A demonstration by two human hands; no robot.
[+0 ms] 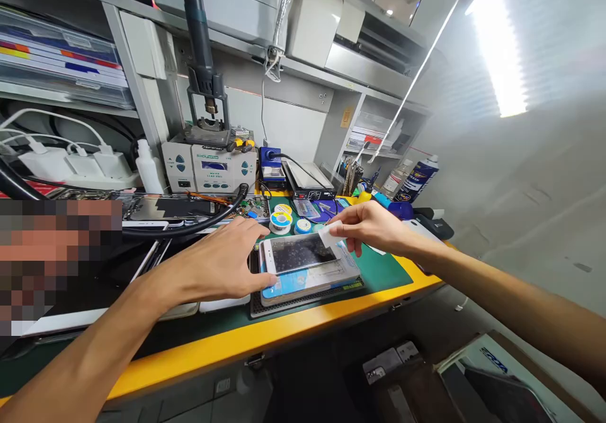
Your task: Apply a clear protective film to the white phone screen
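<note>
A smartphone [303, 254] with a white frame and a dark, speckled screen lies face up on a blue-and-white flat box [322, 279]. My left hand [222, 256] spans the phone's left end, thumb at the near corner and fingers at the far one, steadying it. Between the thumb and fingers of my right hand [372, 227] is a small white sheet [330, 234], pinched over the phone's right end. Whether the sheet is paper or cloth I cannot tell. Beneath the box is a dark perforated pad [307, 303] on the green mat [386, 273].
Behind the phone stand solder spools [280, 222], a grey soldering station [211, 167] and a flat device [307, 183] with a front panel. A black hose [208, 226] curves in from the left. Spray cans [419, 177] stand at right. The table's yellow edge [284, 333] runs along the front.
</note>
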